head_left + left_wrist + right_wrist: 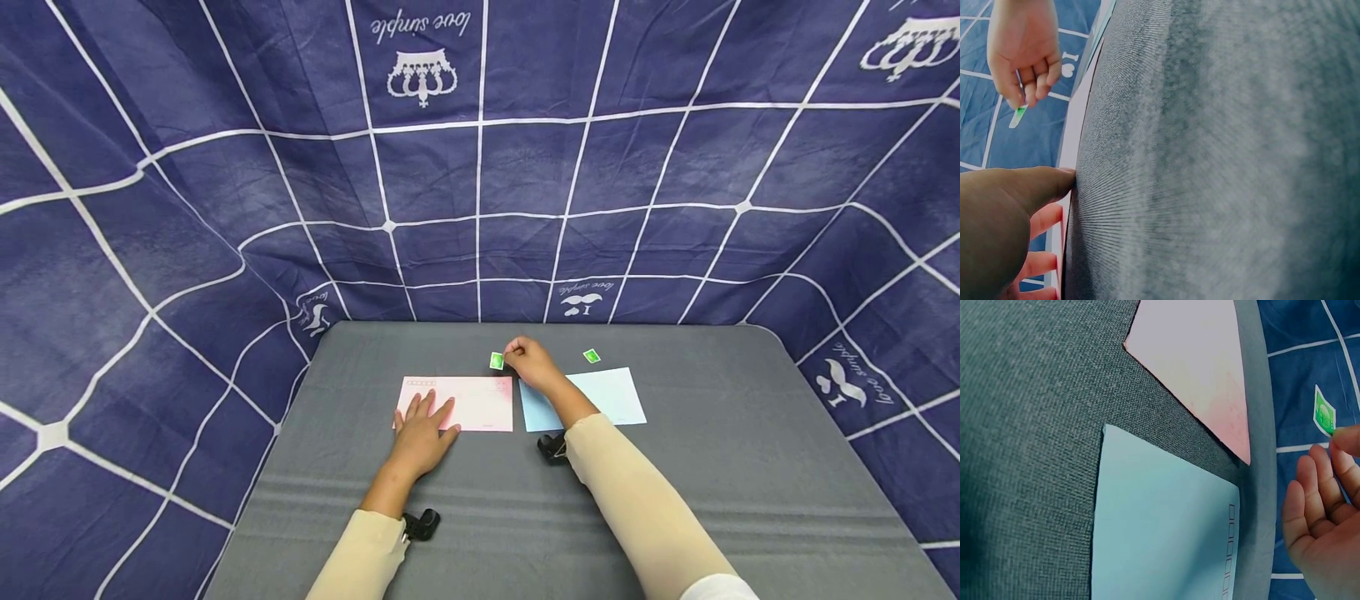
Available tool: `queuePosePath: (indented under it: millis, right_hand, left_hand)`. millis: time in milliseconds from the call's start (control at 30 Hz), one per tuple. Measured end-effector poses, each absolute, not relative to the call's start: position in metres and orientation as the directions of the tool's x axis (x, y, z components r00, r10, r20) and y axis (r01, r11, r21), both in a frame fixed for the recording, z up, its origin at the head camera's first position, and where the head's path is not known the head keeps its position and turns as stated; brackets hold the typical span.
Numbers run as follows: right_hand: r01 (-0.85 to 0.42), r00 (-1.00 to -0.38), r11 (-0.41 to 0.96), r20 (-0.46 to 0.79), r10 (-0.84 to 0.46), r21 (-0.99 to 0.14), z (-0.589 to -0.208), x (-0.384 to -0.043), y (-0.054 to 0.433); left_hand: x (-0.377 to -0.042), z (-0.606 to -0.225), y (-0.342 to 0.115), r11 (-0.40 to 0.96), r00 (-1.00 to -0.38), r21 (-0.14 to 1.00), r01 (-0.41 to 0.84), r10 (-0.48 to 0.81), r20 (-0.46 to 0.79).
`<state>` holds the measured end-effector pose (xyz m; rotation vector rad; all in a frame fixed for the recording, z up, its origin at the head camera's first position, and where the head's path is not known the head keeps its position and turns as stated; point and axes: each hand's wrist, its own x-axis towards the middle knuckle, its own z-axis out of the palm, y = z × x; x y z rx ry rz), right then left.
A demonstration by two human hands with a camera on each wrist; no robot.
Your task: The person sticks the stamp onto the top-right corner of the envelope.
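My right hand (531, 364) pinches a small green postage stamp (1324, 412) with a white border between thumb and fingertip. It holds the stamp up above the far edge of the envelopes, and the remaining fingers are curled loosely. With fingers spread, my left hand (422, 442) rests on the left part of a pink envelope (480, 404); its thumb lies at the near edge. A light blue envelope (615, 398) is to the right of the pink one, partly covered by the right forearm. Printed postcode boxes show along its edge in the right wrist view.
Another green stamp (592, 356) lies on the grey table (720, 392) just beyond the blue envelope. Blue cloth (525, 167) with white lines hangs behind the table and at both sides. Each wrist carries a small black camera (423, 525).
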<state>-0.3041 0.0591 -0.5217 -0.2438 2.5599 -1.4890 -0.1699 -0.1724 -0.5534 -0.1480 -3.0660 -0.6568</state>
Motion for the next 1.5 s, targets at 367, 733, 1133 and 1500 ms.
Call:
queuePosePath:
  millis: [367, 733, 1133, 1500]
  right_hand:
    - [-0.089, -0.964, 0.499, -0.052, -0.262, -0.862, -0.522, -0.295, 0.058]
    - [-0.103, -0.962, 0.502, -0.042, -0.269, -0.859, -0.531, -0.289, 0.054]
    - [-0.094, -0.965, 0.531, -0.053, -0.255, -0.842, -0.539, -0.286, 0.056]
    - [-0.081, -0.962, 0.575, -0.087, -0.259, -0.814, -0.539, -0.286, 0.054]
  left_hand:
    - [-0.170, -0.553, -0.172, 0.912, -0.996, 0.402, 0.082, 0.087, 0.008]
    - [-0.169, -0.552, -0.171, 0.911, -0.997, 0.407, 0.073, 0.082, -0.005]
    - [-0.171, -0.553, -0.170, 0.915, -0.996, 0.394, 0.084, 0.087, 0.010]
    - [-0.171, -0.557, -0.171, 0.909, -0.996, 0.409, 0.083, 0.084, 0.014]
